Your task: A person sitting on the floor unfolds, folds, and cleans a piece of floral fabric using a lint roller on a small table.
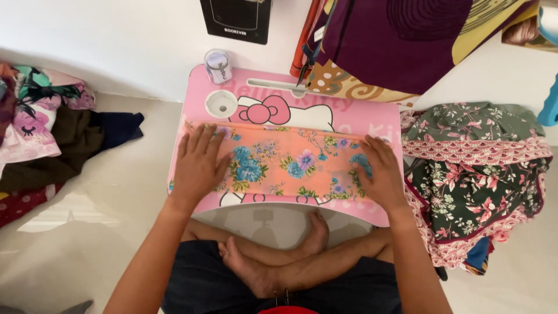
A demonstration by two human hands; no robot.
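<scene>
Cloth: a folded orange cloth (285, 166) with blue and purple flowers lay across the middle of the pink lap table (360, 119), as a long band from the left edge to the right edge.
Left hand: the left hand (197, 166) lay flat on the left end of the cloth, fingers spread, palm pressing down; it pinched nothing.
Right hand: the right hand (378, 171) lay flat on the right end, fingers slightly spread and pointing to the middle, also holding nothing.
Weight: I judged the cloth to be thin and very light, because the band looked flat and had almost no thickness.
Stiffness: it seemed soft and limp, so it would probably hang down and open when lifted from one point only.
Slip: the table top looked smooth, so the cloth might slide easily under the palms.
Where to hold: the two short ends, pinched through all layers, looked like the safest places; a folded long edge could also serve.
Table: a small clear jar (218, 65) stood at the back left corner, beside a round cup hole (221, 104).
Around: a green flowered garment (474, 174) lay just beside the table on the right, and a heap of clothes (46, 128) lay well apart on the left, on the floor.
</scene>
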